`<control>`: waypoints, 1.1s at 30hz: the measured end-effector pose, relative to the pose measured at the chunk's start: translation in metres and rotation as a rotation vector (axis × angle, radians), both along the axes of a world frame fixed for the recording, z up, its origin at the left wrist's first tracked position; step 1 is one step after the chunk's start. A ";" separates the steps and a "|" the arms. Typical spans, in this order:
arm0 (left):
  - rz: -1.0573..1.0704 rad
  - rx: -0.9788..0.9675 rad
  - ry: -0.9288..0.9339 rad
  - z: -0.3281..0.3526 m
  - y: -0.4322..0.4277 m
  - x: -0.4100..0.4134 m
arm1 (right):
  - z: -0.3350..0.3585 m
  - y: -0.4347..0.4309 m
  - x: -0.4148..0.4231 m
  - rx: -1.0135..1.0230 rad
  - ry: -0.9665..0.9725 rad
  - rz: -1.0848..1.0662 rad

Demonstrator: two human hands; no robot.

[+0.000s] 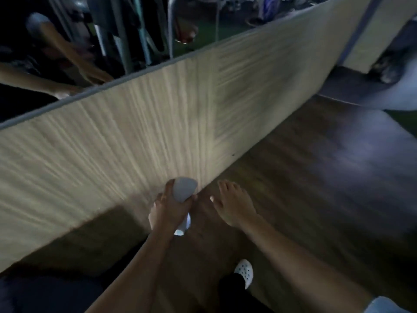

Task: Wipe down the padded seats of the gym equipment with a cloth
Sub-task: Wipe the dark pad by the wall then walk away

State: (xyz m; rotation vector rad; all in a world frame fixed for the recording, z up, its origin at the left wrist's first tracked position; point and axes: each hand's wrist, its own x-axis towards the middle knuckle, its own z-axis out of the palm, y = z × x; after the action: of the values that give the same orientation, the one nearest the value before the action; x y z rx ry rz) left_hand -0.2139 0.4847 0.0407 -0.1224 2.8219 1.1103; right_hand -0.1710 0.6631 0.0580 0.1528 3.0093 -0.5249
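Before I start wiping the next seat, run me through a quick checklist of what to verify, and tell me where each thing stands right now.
1. Cloth in hand: ok. The left hand is closed around the pale cloth.
2. Other hand free: ok. The right hand is open and holds nothing.
3. Padded seat within reach: not ok. Only a wood-grain panel and the dark wood floor lie ahead.
4. Clear sight of the work: not ok. The picture is dim and motion-blurred.
5. Footing: ok. The white clog stands on bare floor.
6. Cloth clean or damp: cannot tell.
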 end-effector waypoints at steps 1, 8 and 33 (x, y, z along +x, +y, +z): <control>-0.034 0.001 -0.001 -0.002 0.022 -0.010 | -0.001 0.021 -0.003 -0.003 -0.005 -0.035; -0.253 0.002 0.070 0.002 0.174 -0.094 | 0.003 0.160 -0.045 -0.019 0.050 -0.192; -0.708 0.012 0.099 0.029 0.619 -0.457 | 0.026 0.562 -0.350 0.053 0.003 -0.669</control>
State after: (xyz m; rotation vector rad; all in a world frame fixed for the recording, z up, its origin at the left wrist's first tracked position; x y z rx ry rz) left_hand -0.6705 1.1034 0.0699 0.8774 2.5666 0.9610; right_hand -0.5205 1.2251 0.0838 1.1788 2.9158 -0.4770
